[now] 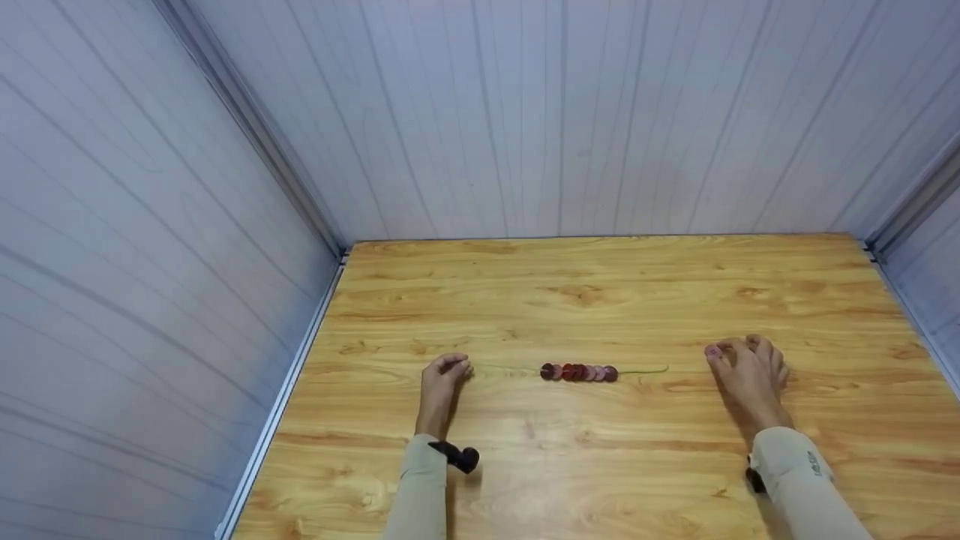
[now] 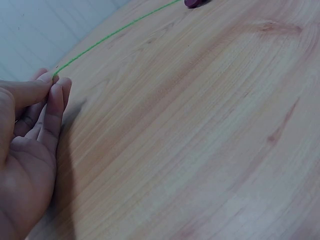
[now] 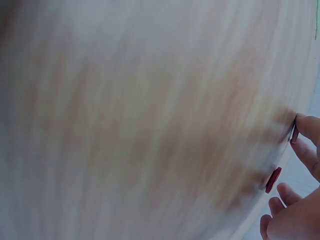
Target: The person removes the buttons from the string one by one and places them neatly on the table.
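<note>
A green string [image 2: 117,33] runs through a row of overlapping red, pink and dark purple buttons [image 1: 576,372] lying on the table. My left hand [image 1: 442,379] pinches the string's left end between thumb and fingertips. The string's right end [image 1: 646,371] lies free on the wood, short of my right hand [image 1: 752,377]. That hand holds a small pinkish button [image 1: 712,351] between thumb and index finger, close over the table, the other fingers bent. In the right wrist view a red button [image 3: 273,180] is near those other fingers; the head view hides it behind the hand.
The wood-grain table [image 1: 585,300] ends at a pale panelled wall [image 1: 555,150] at the back. Another panelled wall [image 1: 150,225] rises along its left edge, and one stands at the right. Dark camera mounts [image 1: 466,459] sit on both wrists.
</note>
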`<state>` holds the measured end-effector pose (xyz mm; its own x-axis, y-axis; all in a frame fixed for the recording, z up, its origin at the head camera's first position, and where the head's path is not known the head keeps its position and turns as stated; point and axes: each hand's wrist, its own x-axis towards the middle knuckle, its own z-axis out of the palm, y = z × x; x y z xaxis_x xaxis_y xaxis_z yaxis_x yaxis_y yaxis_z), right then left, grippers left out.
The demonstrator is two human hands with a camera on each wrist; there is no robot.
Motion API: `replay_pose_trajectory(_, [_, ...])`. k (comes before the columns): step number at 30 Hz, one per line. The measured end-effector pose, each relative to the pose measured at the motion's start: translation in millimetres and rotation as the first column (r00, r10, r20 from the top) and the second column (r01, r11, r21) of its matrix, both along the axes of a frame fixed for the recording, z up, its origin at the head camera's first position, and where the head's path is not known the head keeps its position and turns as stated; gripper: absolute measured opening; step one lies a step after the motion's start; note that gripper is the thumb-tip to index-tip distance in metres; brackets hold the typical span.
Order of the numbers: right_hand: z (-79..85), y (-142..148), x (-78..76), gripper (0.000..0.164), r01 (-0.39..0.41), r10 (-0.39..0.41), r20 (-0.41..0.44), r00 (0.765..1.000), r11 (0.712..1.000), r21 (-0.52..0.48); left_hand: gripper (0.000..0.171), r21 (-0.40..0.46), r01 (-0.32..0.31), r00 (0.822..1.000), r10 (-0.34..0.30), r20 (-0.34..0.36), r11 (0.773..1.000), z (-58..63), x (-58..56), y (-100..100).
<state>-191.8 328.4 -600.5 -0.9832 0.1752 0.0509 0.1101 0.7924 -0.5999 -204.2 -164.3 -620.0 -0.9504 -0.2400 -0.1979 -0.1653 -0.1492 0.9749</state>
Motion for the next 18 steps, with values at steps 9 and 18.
replay_pose_trajectory(9, [0.8,3.9,1.0,0.048,-0.018,0.019,-0.007,1.0,0.999,0.029,0.023,0.082,0.008,1.0,-0.007,-0.006,0.997,-0.5,1.2,2.1])
replay_pose_trajectory(18, [0.6,3.4,-0.6,0.046,-0.005,0.005,0.002,1.0,0.999,0.049,0.022,0.081,0.001,1.0,0.0,-0.002,0.997,0.8,0.6,2.7])
